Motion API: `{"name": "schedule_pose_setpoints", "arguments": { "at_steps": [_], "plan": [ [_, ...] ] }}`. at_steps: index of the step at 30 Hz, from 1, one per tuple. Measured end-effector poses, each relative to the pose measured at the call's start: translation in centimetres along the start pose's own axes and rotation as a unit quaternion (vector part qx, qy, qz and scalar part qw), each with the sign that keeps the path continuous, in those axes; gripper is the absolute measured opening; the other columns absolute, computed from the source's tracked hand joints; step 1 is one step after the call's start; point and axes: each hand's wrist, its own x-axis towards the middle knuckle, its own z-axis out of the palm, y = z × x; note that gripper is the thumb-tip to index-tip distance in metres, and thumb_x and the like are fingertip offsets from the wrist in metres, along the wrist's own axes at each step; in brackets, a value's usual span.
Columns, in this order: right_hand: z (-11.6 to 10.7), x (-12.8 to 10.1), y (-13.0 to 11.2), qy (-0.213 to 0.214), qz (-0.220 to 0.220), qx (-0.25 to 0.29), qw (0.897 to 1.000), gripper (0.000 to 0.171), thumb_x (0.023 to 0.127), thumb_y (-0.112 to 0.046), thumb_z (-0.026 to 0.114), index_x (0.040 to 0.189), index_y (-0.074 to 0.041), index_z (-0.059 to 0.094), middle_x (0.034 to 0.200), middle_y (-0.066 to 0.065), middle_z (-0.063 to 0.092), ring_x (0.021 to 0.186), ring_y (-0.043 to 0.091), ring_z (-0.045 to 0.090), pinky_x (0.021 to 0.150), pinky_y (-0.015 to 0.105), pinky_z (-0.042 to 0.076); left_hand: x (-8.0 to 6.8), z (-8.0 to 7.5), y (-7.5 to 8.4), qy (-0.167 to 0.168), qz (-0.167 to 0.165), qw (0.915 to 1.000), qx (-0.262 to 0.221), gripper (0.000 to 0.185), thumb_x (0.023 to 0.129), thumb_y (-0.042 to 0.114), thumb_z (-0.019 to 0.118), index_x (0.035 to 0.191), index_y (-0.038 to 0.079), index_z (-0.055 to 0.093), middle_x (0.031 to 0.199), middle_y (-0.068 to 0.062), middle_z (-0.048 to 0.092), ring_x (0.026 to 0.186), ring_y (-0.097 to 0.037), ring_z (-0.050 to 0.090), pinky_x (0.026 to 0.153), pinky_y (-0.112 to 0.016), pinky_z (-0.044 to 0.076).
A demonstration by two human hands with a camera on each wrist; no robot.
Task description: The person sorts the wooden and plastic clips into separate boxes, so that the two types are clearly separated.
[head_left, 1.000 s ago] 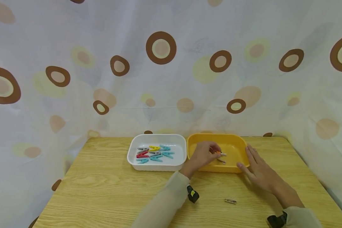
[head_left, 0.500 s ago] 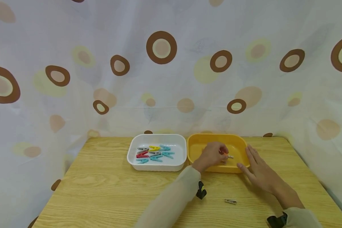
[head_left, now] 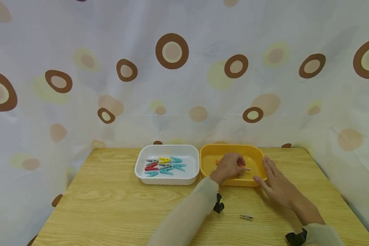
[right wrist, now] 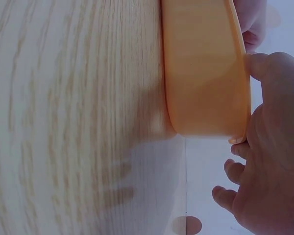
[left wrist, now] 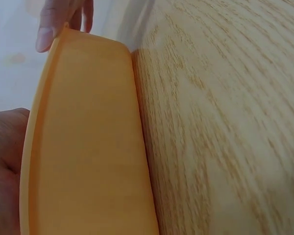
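Pinched in the left hand: a small clothespin over the yellow tray; right hand flat against its rim. Left wrist: only tray wall. Right wrist: thumb on rim. Probably light, stiff, springy; best held at the tail.

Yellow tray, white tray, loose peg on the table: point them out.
yellow tray (head_left: 255, 152), head view, far right rim.
white tray (head_left: 190, 155), head view, bare floor.
loose peg (head_left: 246, 217), head view, its middle.

Yellow tray outer wall fills the frame, standing on the wooden table; fingertips touch its far rim.
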Motion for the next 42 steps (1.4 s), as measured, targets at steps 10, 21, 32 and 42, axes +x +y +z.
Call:
{"name": "schedule_pose_setpoints", "arguments": {
  "at_steps": [10,21,32,42],
  "plan": [
    [0.3,0.4,-0.7,0.001,-0.001,-0.003,1.000,0.085,0.109,-0.047,0.045,0.162,0.005,0.003,0.170,0.023,-0.003,0.151,0.052,0.009,0.111,0.074,0.022,-0.6,-0.5,-0.3,-0.005,-0.028,0.9989,-0.037,0.017,0.092,0.012,0.079,0.108,0.010,0.075,0.090,0.006,0.064,0.079,-0.006,0.057,0.072,-0.018,0.049],
    [0.0,0.4,-1.0,-0.001,0.000,-0.001,1.000,0.085,0.109,-0.047,0.045,0.161,0.006,0.003,0.169,0.025,-0.002,0.150,0.054,0.011,0.111,0.074,0.021,-1.6,-1.7,-0.1,-0.005,0.010,0.9995,-0.030,0.013,0.095,0.014,0.076,0.108,0.010,0.076,0.091,0.008,0.066,0.079,-0.002,0.058,0.071,-0.013,0.047],
    [0.2,-0.1,-0.7,-0.004,0.001,-0.001,1.000,0.085,0.109,-0.046,0.045,0.162,0.006,0.003,0.169,0.026,-0.001,0.151,0.054,0.010,0.111,0.074,0.021,-4.5,-2.7,-0.2,-0.009,0.056,0.9909,-0.122,0.013,0.093,0.010,0.078,0.104,0.003,0.076,0.088,0.006,0.068,0.077,-0.003,0.059,0.071,-0.010,0.049],
    [-0.2,0.0,-0.3,0.004,-0.001,-0.005,1.000,0.086,0.109,-0.046,0.046,0.162,0.004,0.001,0.169,0.025,-0.002,0.152,0.052,0.005,0.111,0.075,0.019,-8.1,-4.1,0.2,0.010,0.140,0.9793,-0.146,0.013,0.096,0.011,0.074,0.109,0.009,0.074,0.106,-0.001,0.073,0.085,0.003,0.060,0.077,-0.011,0.051]
  ]
}}
